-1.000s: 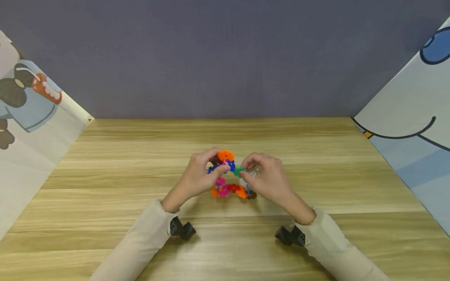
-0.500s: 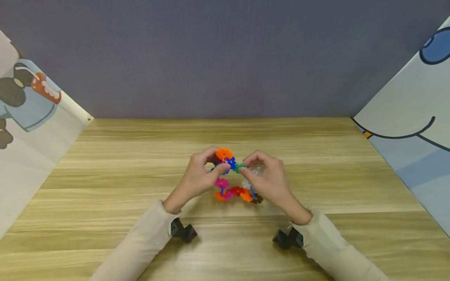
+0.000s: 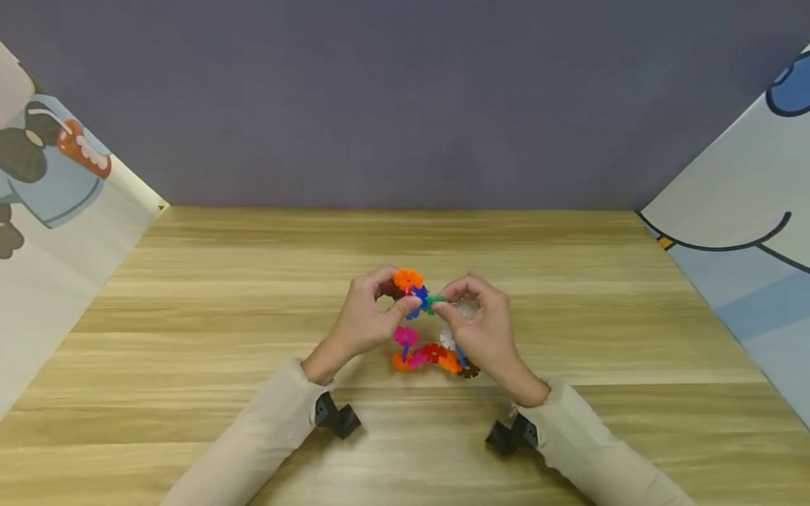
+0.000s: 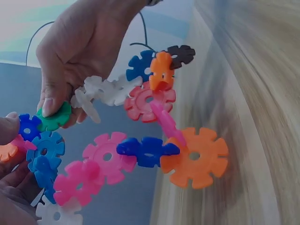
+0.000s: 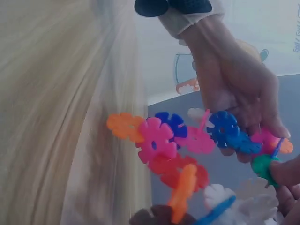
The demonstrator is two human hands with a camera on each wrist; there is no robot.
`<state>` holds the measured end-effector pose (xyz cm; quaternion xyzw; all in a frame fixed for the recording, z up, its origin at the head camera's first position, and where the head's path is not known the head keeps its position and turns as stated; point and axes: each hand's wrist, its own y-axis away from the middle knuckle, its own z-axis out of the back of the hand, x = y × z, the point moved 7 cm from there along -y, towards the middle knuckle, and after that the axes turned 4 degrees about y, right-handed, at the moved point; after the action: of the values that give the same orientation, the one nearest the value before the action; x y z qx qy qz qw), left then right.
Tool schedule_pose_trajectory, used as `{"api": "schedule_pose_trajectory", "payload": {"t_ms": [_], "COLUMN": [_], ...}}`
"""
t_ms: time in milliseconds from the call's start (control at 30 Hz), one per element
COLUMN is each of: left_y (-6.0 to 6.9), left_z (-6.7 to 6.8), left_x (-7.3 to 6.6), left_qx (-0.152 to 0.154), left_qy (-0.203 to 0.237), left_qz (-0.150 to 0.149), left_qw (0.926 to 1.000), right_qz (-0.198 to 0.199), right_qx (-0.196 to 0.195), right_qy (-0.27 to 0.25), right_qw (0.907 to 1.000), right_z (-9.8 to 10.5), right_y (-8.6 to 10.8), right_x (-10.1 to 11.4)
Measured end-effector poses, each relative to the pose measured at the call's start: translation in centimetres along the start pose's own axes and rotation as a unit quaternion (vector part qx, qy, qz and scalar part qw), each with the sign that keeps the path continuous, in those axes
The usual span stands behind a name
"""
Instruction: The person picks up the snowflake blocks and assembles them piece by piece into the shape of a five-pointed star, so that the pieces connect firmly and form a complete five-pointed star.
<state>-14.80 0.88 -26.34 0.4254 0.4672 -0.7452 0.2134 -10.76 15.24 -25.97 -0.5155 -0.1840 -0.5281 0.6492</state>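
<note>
Both hands hold up a chain of notched flower-shaped plastic discs over the wooden table. My left hand (image 3: 373,316) pinches it near a dark blue disc (image 4: 29,126), below an orange disc (image 3: 408,279). With thumb and fingers, my right hand (image 3: 484,320) pinches a green disc (image 4: 55,117) that meets the dark blue one. White discs (image 4: 110,90) trail from the right hand's side. Pink discs (image 4: 108,157), a red disc (image 3: 434,353), an orange disc (image 4: 194,158) and a brown disc (image 4: 181,56) hang lower. Fingers hide part of the green-blue joint.
The wood-grain table (image 3: 253,274) spreads out around the hands. A grey panel (image 3: 405,105) stands behind it, with cartoon-printed panels (image 3: 728,183) at both sides. Black camera mounts (image 3: 337,416) sit at the wrists.
The hanging lower part of the chain has swung slightly to the right and toward the person. My right forearm has shifted slightly left; both hands keep their pinch near the green-blue joint.
</note>
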Motion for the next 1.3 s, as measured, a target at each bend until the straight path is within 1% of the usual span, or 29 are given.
{"api": "schedule_pose_trajectory", "payload": {"t_ms": [100, 200, 300, 400, 467, 567, 700, 800, 867, 933, 1033, 1133, 1300], "left_y": [0.0, -0.1, -0.2, -0.4, -0.4, -0.5, -0.6, -0.6, -0.6, -0.5, -0.4, -0.4, -0.5], "left_z": [-0.1, -0.1, 0.1, 0.2, 0.3, 0.3, 0.4, 0.5, 0.5, 0.6, 0.5, 0.6, 0.7], "left_x": [0.0, -0.3, -0.7, -1.1, -1.2, -1.1, -1.0, -0.7, -0.5, -0.3, -0.1, 0.0, 0.1], "left_qx": [-0.005, -0.003, 0.008, 0.027, 0.039, 0.045, 0.040, 0.039, 0.040, 0.042, 0.048, 0.048, 0.049], "left_qy": [0.011, 0.003, -0.020, -0.057, -0.078, -0.101, -0.108, -0.110, -0.110, -0.106, -0.098, -0.092, -0.090], "left_qz": [0.015, 0.019, 0.008, 0.010, 0.019, 0.029, 0.033, 0.043, 0.053, 0.062, 0.073, 0.081, 0.095], "left_qw": [0.9998, 0.9998, 0.9997, 0.9980, 0.9960, 0.9934, 0.9928, 0.9923, 0.9918, 0.9915, 0.9914, 0.9913, 0.9902], "right_qz": [-0.019, -0.023, -0.002, 0.028, 0.042, 0.054, 0.086, 0.102, 0.094, 0.072, 0.038, 0.019, 0.002], "right_qx": [-0.007, -0.010, -0.003, 0.010, 0.024, 0.054, 0.100, 0.131, 0.152, 0.175, 0.202, 0.214, 0.217], "right_qy": [-0.020, -0.022, -0.006, 0.012, 0.021, 0.025, 0.027, 0.051, 0.072, 0.091, 0.106, 0.108, 0.092], "right_qw": [0.9996, 0.9995, 1.0000, 0.9995, 0.9986, 0.9967, 0.9909, 0.9848, 0.9812, 0.9776, 0.9728, 0.9707, 0.9719], "right_z": [0.1, 0.2, 0.5, 0.6, 0.6, 0.2, 0.0, 0.1, 0.1, 0.0, -0.2, -0.4, -0.1], "right_y": [0.0, -0.1, -0.3, -0.5, -0.6, -0.6, -0.7, -0.8, -0.9, -1.0, -1.1, -1.2, -1.3], "right_x": [-0.1, 0.0, 0.6, 1.3, 1.6, 1.7, 1.7, 1.5, 1.2, 0.9, 0.3, -0.1, -0.2]}}
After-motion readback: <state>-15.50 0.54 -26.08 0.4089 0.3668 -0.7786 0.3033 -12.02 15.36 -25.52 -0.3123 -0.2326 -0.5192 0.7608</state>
